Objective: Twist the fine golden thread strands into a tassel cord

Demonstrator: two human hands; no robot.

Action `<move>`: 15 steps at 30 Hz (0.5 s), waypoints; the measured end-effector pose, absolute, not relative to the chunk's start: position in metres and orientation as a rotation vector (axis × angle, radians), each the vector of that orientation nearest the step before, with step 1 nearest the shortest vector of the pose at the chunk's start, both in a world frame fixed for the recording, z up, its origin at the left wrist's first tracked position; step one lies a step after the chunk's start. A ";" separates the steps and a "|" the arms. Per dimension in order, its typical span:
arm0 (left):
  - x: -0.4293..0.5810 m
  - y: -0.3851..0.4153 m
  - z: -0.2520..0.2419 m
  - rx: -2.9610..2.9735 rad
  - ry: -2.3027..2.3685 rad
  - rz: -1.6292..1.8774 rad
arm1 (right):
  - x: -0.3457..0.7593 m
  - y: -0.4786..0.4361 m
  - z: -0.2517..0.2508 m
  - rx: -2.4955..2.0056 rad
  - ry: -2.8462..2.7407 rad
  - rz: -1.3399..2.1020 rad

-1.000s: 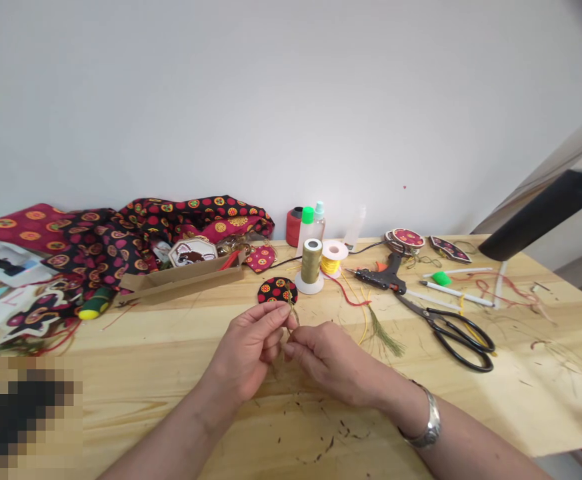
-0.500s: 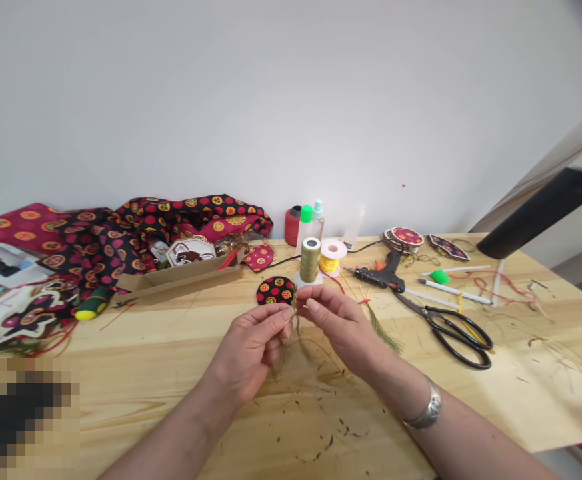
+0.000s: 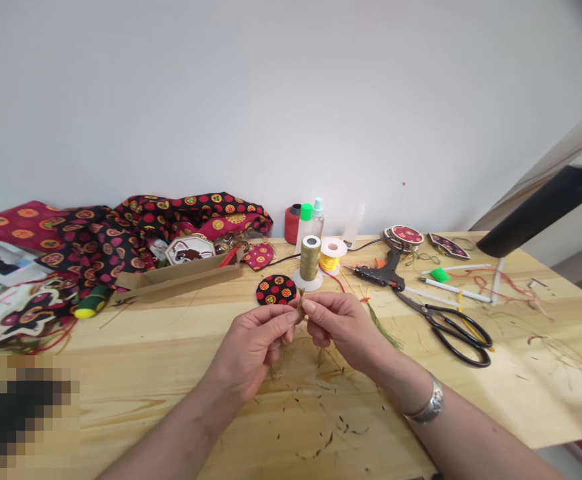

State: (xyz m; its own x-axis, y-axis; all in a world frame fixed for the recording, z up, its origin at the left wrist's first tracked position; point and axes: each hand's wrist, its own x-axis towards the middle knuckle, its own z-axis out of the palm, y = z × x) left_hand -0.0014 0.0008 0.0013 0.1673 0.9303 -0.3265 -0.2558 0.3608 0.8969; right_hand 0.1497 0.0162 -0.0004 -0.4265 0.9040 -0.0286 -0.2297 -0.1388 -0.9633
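While we pinch the olive thread bundle between the fingers of our left hand and right hand, just above the bench and near the round fabric patch, we judge that any slack in either pinch could let strands slip free.

Head-worn camera looks forward and down across the table to the wall, left hand and right hand close below
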 end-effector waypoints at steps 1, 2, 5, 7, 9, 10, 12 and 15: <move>-0.002 0.001 0.001 0.804 1.062 0.982 | 0.150 0.017 -0.001 -0.825 -1.233 1.722; -0.002 0.001 0.001 0.803 1.061 0.980 | 0.150 0.017 0.000 -0.816 -1.204 1.747; -0.002 0.001 0.001 0.799 1.060 0.971 | 0.150 0.017 0.002 -0.818 -1.161 1.782; -0.002 0.000 0.001 0.799 1.058 0.968 | 0.149 0.016 0.003 -0.857 -1.174 1.747; -0.002 0.000 0.001 0.805 1.055 0.970 | 0.149 0.016 0.004 -0.910 -1.188 1.698; -0.002 0.001 0.001 0.805 1.056 0.972 | 0.149 0.016 0.004 -0.932 -1.191 1.678; -0.002 0.001 0.001 0.805 1.060 0.970 | 0.150 0.017 0.003 -0.958 -1.186 1.640; -0.001 0.001 0.000 0.796 1.067 0.969 | 0.150 0.018 0.002 -0.968 -1.189 1.603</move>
